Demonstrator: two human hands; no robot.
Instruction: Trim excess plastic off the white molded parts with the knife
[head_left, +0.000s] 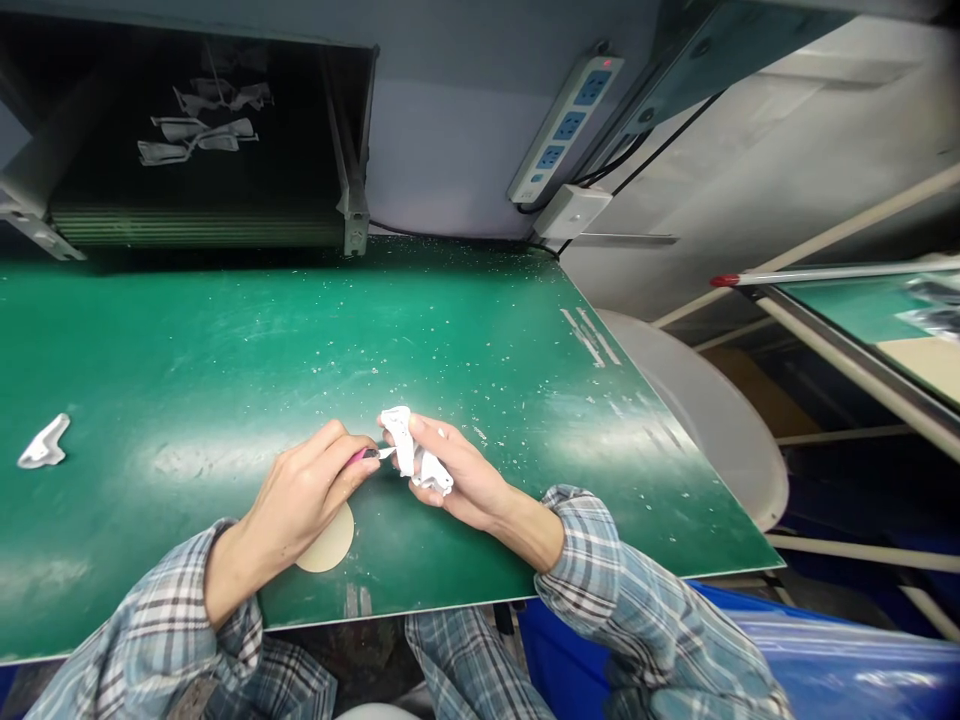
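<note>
The left hand (304,490) hides most of a pink tool (361,456). A tan disc (328,542) sits partly beneath it.

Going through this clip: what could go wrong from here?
The pink-handled knife in the left hand has its blade against the crumpled white piece gripped by the right hand, so a slip might cut those fingers. White flecks scattered on the green bench mat might also stick to the piece.

One left hand (296,495), one right hand (469,478), two white scraps (43,442)
</note>
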